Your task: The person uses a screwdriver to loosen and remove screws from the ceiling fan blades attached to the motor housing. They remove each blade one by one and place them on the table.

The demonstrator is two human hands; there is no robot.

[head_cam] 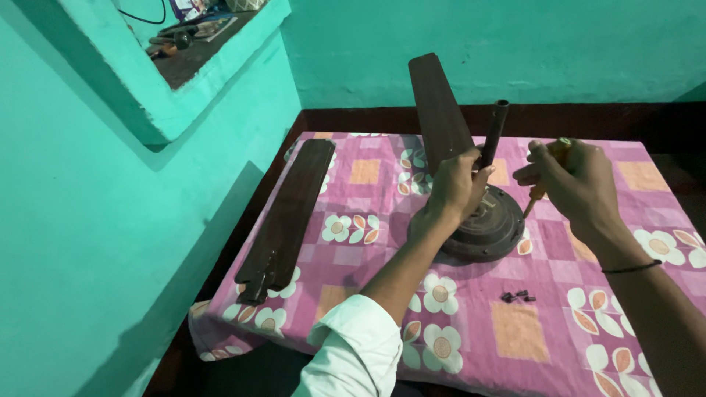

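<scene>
Turquoise plastered wall (95,220) at far left, with a recessed ledge (198,55) above holding blurred small items. Narrow dark gap runs between wall and desk edge.

Desk (515,331) under a pink patchwork cloth with white flower print; near-left corner hangs over the edge, cloth slightly rumpled there.

Loose dark brown wooden fan blade (290,217), long and flat, notched at its near end, lying along the desk's left edge. Open cloth between it and the motor.

Left hand (456,184), white sleeve rolled at the elbow, forearm reaching forward; grip clenched round the foot of the dark metal down-rod (494,132), which stands tilted slightly right.

Round dark brown metal fan motor housing (474,224), dull and worn, resting near the desk's middle, one attached brown blade (437,110) rising toward the back wall.

Small dark screws (517,297), a cluster on bare cloth just in front of the motor.

Right hand (570,180), black band at the wrist, grip clenched on an orange-handled screwdriver (548,173), shaft angled down to the housing's right rim. Open cloth to the right.
</scene>
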